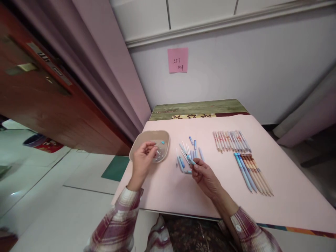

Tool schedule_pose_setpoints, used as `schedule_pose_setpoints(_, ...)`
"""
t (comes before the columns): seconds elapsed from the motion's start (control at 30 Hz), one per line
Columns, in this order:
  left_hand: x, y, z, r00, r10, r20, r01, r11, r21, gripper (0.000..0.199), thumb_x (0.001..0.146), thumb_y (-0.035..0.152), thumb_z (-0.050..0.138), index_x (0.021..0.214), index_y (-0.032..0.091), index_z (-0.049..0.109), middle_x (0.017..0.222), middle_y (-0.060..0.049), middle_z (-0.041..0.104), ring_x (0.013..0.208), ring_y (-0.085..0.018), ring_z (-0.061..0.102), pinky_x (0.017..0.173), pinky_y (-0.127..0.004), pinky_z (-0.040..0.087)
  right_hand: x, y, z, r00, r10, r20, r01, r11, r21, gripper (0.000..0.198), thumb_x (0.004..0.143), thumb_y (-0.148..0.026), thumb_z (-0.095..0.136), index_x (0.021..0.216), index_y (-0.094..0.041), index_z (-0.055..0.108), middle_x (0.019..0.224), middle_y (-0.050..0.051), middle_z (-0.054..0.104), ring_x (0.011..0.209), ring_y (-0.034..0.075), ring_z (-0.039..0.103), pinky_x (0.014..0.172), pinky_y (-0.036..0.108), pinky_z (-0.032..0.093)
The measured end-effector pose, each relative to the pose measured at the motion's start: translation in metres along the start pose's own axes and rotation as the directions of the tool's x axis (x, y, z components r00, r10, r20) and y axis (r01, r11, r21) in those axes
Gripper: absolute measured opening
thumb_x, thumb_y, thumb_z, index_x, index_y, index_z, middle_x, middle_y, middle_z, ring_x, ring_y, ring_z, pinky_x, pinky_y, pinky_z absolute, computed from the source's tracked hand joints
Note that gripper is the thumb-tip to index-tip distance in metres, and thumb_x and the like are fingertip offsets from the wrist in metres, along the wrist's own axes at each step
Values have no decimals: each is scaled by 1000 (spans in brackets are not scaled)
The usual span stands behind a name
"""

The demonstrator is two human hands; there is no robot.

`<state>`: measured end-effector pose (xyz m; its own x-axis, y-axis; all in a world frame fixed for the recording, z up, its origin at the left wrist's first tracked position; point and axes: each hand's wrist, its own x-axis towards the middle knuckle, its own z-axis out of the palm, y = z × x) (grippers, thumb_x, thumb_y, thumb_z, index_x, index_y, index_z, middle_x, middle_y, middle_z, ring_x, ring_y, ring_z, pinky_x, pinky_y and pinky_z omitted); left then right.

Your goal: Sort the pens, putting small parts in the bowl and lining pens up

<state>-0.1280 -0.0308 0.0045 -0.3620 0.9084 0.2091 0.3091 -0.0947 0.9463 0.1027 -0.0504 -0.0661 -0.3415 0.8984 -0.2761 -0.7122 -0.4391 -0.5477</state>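
My left hand (144, 154) is over the near side of a beige plastic basin (136, 141). Its thumb and fingers are pinched together, and a tiny whitish piece shows at their tips, too small to name. Inside the basin lie a turquoise bit (163, 142) and several small pale pieces. My right hand (204, 175) grips a light blue pen part (191, 161) between thumb and fingers, above the table. Just beyond it lies a loose group of white pen refills (176, 157), pale blue pen barrels (201, 154) and darker blue pen parts (195, 144).
To the right, a row of patterned clear pens (231, 141) lies above another row of blue and brown-beige pens (253, 173). All rest on a pink-covered table (168, 196). A wall with a pink note (177, 60) stands behind; a reddish door (52, 105) is at left.
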Motion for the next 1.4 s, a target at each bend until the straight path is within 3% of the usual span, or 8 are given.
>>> schedule_pose_setpoints(0.17, 33, -29, -36, 990, -144, 0, 143, 984, 102, 32, 67, 38, 73, 85, 14, 63, 55, 3, 60, 46, -12, 56, 44, -22, 47, 19, -28, 13, 997, -20, 74, 22, 999, -32, 24, 66, -22, 82, 82, -16, 64, 73, 0, 62, 54, 5, 45, 47, 15, 37)
schedule_pose_setpoints(0.33, 35, -40, -40, 972, -218, 81, 205, 967, 149, 33, 68, 40, 69, 87, 13, 62, 53, 2, 60, 46, -14, 59, 46, -25, 51, 50, -41, 16, 985, 22, 171, -24, 1000, 11, 26, 75, -37, 75, 73, -17, 60, 59, -5, 45, 47, 4, 34, 41, 14, 32)
schedule_pose_setpoints(0.53, 42, -39, -39, 986, -155, 62, 137, 962, 238, 27, 78, 39, 60, 92, 16, 64, 59, 1, 64, 46, -14, 61, 45, -24, 50, 70, -42, -9, 996, -74, 45, 75, 997, -34, 28, 71, -38, 79, 83, -18, 64, 65, -4, 52, 49, 5, 39, 43, 14, 36)
schedule_pose_setpoints(0.7, 42, -26, -31, 990, -138, 18, 134, 980, 150, 29, 77, 39, 65, 96, 16, 62, 63, 0, 66, 54, -15, 64, 57, -27, 55, 69, -60, -25, 969, -236, -79, 195, 917, -347, 29, 72, -41, 76, 85, -18, 62, 73, 2, 65, 53, 8, 50, 47, 18, 40)
schedule_pose_setpoints(1.0, 10, -2, 12, 967, -207, 147, 216, 975, -52, 29, 75, 35, 70, 96, 15, 63, 62, 1, 64, 54, -11, 60, 53, -22, 51, 67, -64, -43, 957, -291, -13, 117, 423, -899, 29, 76, -47, 67, 75, -18, 62, 50, -6, 48, 47, 10, 42, 47, 22, 31)
schedule_pose_setpoints(1.2, 7, -1, 12, 959, -243, 144, 249, 968, -31, 28, 74, 36, 71, 92, 15, 63, 59, 2, 62, 53, -10, 58, 53, -20, 48, 65, -47, -27, 934, -356, -15, -48, -82, -995, 19, 79, -41, 62, 75, -23, 64, 61, -1, 63, 59, 16, 57, 54, 25, 31)
schedule_pose_setpoints(1.27, 6, -1, 11, 959, -245, 140, 251, 968, -26, 29, 73, 36, 71, 91, 15, 64, 59, 2, 63, 53, -11, 59, 53, -21, 49, 64, -40, -23, 909, -416, 0, -58, -129, -990, 17, 79, -41, 63, 81, -25, 65, 59, -1, 63, 58, 17, 56, 55, 26, 29)
schedule_pose_setpoints(1.4, 3, 1, 13, 958, -254, 136, 258, 966, -12, 30, 71, 38, 72, 89, 15, 65, 60, 1, 63, 53, -12, 60, 53, -23, 51, 61, -26, -18, 875, -453, 172, 115, -152, -982, 15, 83, -42, 61, 84, -27, 65, 63, 0, 63, 58, 17, 56, 58, 28, 33)
